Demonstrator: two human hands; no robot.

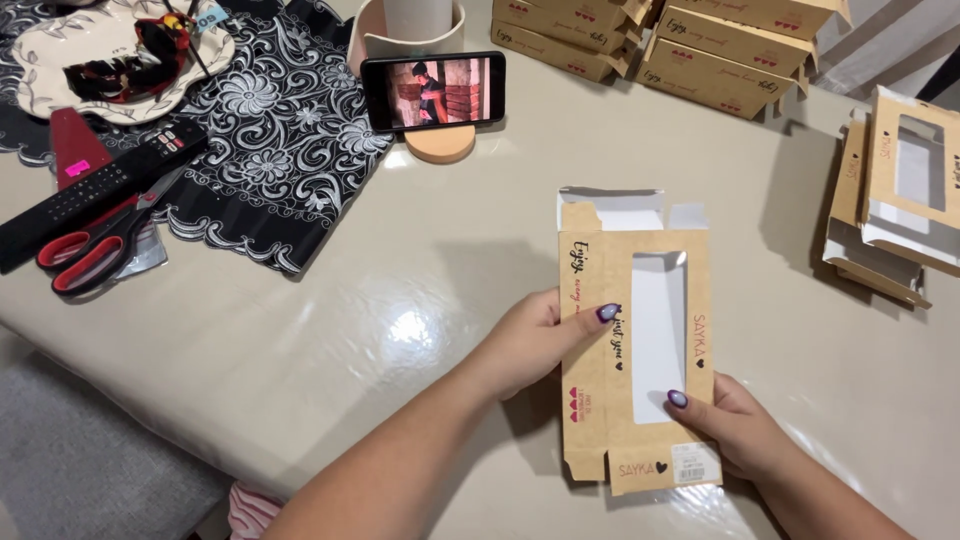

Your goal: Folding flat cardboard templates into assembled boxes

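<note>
We're gripping the box (640, 340) with left hand (530, 340) and right hand (735, 425), flaps unfolded, flat ones (885, 205) waiting right of it.

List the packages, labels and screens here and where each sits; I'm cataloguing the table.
Windowed kraft box: centre, held by left hand and right hand.
White label: box's lower flap.
Flat box stack: right edge.
Folded boxes: top.
Phone screen: propped, top centre.
</note>
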